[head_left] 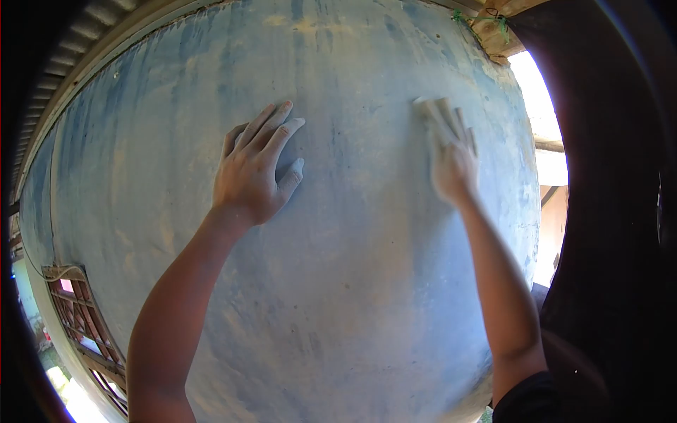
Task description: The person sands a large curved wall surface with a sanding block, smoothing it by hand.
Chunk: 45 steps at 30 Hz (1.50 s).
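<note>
A large wall (338, 296) with a patchy, streaked blue-grey surface fills most of the view. My left hand (257, 166) rests against its upper middle, fingers spread and pointing up to the right, pale dust on the fingertips and thumb. Farther right and at about the same height, my right hand (453, 151) lies against the wall with its fingers stretched upward. Motion blurs that hand, and its fingers look coated in whitish dust. A small pale edge shows by its leftmost fingertip; whether anything thin lies under the palm cannot be made out.
Low on the left is a window with a brown lattice grille (84, 317). A corrugated roof edge (63, 70) runs along the upper left. At the top right, a wooden beam (493, 32) meets the wall near some green strands. Bright daylight shows past the wall's right edge.
</note>
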Motion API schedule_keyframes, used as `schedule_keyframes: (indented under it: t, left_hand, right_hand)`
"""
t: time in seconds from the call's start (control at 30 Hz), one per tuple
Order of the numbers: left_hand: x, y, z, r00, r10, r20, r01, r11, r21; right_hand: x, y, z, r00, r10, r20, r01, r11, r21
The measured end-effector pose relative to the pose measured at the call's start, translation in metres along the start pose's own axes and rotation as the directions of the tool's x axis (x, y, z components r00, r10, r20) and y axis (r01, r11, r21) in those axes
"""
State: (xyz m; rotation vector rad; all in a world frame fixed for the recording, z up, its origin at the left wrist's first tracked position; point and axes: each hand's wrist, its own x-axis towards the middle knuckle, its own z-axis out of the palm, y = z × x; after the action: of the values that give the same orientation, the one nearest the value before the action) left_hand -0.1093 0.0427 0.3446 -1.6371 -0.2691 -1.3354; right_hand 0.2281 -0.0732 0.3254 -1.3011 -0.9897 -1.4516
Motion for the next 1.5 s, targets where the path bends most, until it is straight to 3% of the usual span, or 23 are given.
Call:
schedule_keyframes:
  t: [0.07,0.13,0.17,0.23,0.3,0.37,0.47,0.57,0.63,0.67,0.73,0.77,0.83,0.9,0.97,1.07,1.2,1.3,1.33,1.4,1.47,1.5]
  left_hand:
    - [-0.001,0.000,0.000,1.000,0.003,0.002,-0.003,1.000,0.007]
    - [0.000,0.000,-0.001,1.000,-0.002,0.002,0.002,1.000,0.005]
    - [-0.001,0.001,-0.002,1.000,-0.009,0.014,0.009,1.000,0.005]
    - [-0.001,0.002,-0.004,0.999,-0.009,0.032,0.009,1.000,0.007]
    - [-0.001,0.001,-0.005,0.999,-0.004,0.031,0.004,1.000,0.004]
    - [-0.001,0.000,-0.005,1.000,0.001,0.022,0.000,1.000,-0.004]
    - [-0.001,-0.001,-0.004,1.000,0.010,0.008,-0.010,1.000,-0.022]
    - [0.001,0.001,-0.002,1.000,0.016,-0.006,-0.016,1.000,-0.021]
    - [0.000,0.001,-0.002,1.000,0.023,-0.008,-0.023,1.000,-0.015]
    - [0.001,0.001,-0.002,1.000,0.020,-0.002,-0.020,1.000,-0.007]
    - [0.001,0.000,-0.002,1.000,0.010,-0.004,-0.010,1.000,-0.002]
    - [0.001,0.000,-0.003,1.000,0.011,0.000,-0.011,1.000,-0.007]
    - [0.001,0.000,-0.004,1.000,0.010,0.000,-0.010,1.000,-0.010]
    - [-0.001,-0.001,-0.005,1.000,0.020,0.007,-0.020,1.000,-0.021]
    - [-0.002,-0.001,-0.005,1.000,0.016,-0.002,-0.016,1.000,-0.027]
    - [-0.001,0.000,-0.004,1.000,0.018,-0.010,-0.018,0.999,-0.027]
    - [0.000,0.001,-0.001,1.000,-0.002,-0.019,0.001,1.000,-0.017]
    - [-0.002,0.000,-0.002,1.000,0.005,-0.007,-0.006,1.000,-0.025]
    - [-0.001,0.001,-0.003,1.000,0.003,-0.005,-0.003,1.000,-0.031]
    - [-0.001,0.003,-0.009,1.000,-0.011,0.024,0.012,0.999,-0.044]
    - [-0.002,0.001,-0.007,1.000,-0.001,0.014,0.002,0.999,-0.042]
    - [-0.003,0.000,-0.006,1.000,0.011,0.009,-0.010,0.999,-0.036]
  right_hand:
    - [0.031,0.012,0.006,0.994,0.101,-0.042,-0.102,0.994,-0.022]
    - [0.059,0.005,0.007,0.940,0.330,-0.084,-0.331,0.944,-0.002]
    - [0.064,-0.005,0.011,0.941,0.329,-0.081,-0.331,0.944,-0.004]
    - [0.073,-0.053,0.012,0.981,0.194,-0.008,-0.194,0.976,-0.099]
    - [0.060,-0.102,0.009,0.995,-0.055,0.083,0.057,0.998,-0.011]
    - [0.030,-0.134,0.016,0.972,-0.231,0.043,0.228,0.972,0.054]
    - [-0.006,-0.122,0.002,0.956,-0.287,0.055,0.273,0.944,0.186]
    - [-0.001,-0.060,0.002,0.987,-0.157,0.034,0.154,0.985,0.077]
    - [0.016,-0.019,0.004,0.997,0.047,-0.067,-0.044,0.998,0.041]
    - [0.028,-0.010,0.009,0.996,0.060,-0.072,-0.058,0.998,0.034]
    - [0.049,-0.006,0.005,0.948,0.275,-0.159,-0.281,0.959,-0.021]
    - [0.052,-0.007,0.006,0.948,0.272,-0.163,-0.280,0.960,-0.025]
    - [0.060,-0.044,-0.003,0.991,0.120,0.058,-0.122,0.992,0.030]
    - [0.051,-0.080,0.007,0.988,-0.152,0.025,0.144,0.969,0.202]
    - [0.019,-0.101,0.007,0.934,-0.357,-0.037,0.358,0.925,0.123]
    - [0.012,-0.067,0.000,0.911,-0.411,0.041,0.398,0.900,0.177]
    - [0.060,0.023,0.001,0.996,-0.054,-0.073,0.060,0.995,0.078]
    - [0.079,0.023,0.014,0.981,-0.008,-0.196,-0.010,0.996,-0.092]
    - [0.077,0.007,0.012,0.979,-0.041,-0.197,0.039,0.999,-0.013]
    - [0.055,-0.036,-0.001,0.998,0.040,0.040,-0.048,0.973,0.227]
    - [0.028,-0.063,0.001,0.942,-0.327,0.078,0.300,0.923,0.242]
    - [0.011,-0.065,-0.005,0.941,-0.330,0.077,0.304,0.922,0.240]
